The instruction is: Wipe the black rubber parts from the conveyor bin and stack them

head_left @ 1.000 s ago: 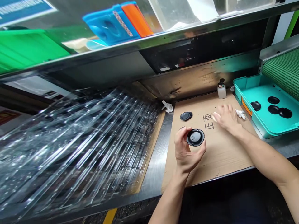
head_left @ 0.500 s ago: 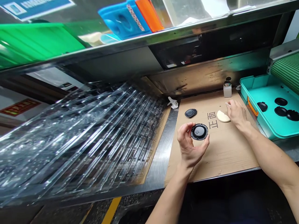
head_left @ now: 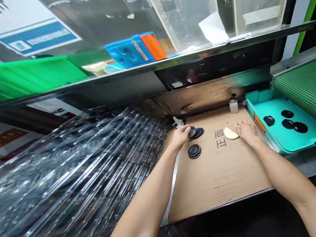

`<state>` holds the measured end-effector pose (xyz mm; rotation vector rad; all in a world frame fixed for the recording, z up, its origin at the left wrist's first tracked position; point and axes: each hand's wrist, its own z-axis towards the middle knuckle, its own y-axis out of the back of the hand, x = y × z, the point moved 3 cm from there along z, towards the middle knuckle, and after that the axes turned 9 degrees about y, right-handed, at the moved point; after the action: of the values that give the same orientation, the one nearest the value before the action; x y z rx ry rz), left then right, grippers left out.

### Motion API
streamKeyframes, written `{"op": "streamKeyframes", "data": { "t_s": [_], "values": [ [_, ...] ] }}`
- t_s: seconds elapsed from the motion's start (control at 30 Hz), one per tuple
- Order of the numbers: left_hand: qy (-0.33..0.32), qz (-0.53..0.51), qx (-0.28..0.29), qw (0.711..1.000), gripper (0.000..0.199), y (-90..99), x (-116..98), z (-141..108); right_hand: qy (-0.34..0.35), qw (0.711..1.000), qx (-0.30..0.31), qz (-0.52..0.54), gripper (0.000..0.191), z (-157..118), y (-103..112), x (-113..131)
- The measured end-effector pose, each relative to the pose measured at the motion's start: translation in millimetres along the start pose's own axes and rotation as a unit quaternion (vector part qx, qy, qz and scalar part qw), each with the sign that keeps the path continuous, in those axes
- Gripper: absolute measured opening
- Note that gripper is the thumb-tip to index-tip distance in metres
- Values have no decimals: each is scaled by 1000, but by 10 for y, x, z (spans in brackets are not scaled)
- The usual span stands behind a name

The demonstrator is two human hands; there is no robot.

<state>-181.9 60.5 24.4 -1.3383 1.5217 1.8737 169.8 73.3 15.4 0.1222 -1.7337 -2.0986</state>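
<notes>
My left hand (head_left: 180,136) is closed, thumb and fingers pinching the edge of a round black plastic disc (head_left: 192,132). That disc is at the left side of a small pile of similar black discs (head_left: 198,132) on the cardboard. Nearer to me lies another little stack of black discs (head_left: 194,151), which no hand touches. My right hand (head_left: 247,130) rests low over the cardboard, fingers pinched on a small white thing whose kind I cannot make out. Just left of it is a cream-coloured round pad (head_left: 231,133) with a cut-out in its edge.
A cardboard sheet (head_left: 222,174) with dark characters covers the worktop. Clear plastic trays (head_left: 118,158) are stacked at left. At the right are a teal bin (head_left: 278,135) holding several black discs and a green conveyor belt (head_left: 296,82). Behind stands a small bottle (head_left: 233,106), below an overhead shelf.
My left hand has gone from holding up a black disc to the far-left pile, where it grips a disc. A stack now shows nearer to me. The right hand stays beside the pad.
</notes>
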Motion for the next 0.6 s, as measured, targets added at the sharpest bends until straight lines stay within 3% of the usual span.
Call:
{"op": "streamKeyframes", "data": {
  "t_s": [0.2,0.37,0.5,0.6],
  "values": [
    [-8,101,32,994,46,-126,-8,178,-2,1000,2,2,31,-16,-22,-17],
    [-54,170,66,982,66,-161,-151,147,-7,1000,-23,12,33,4,17,41],
    [-107,268,167,943,68,-242,-225,216,18,998,-56,20,32,-65,393,356],
    [-91,280,172,940,68,-292,-358,248,157,976,-141,45,28,-386,845,582]
  ]
}}
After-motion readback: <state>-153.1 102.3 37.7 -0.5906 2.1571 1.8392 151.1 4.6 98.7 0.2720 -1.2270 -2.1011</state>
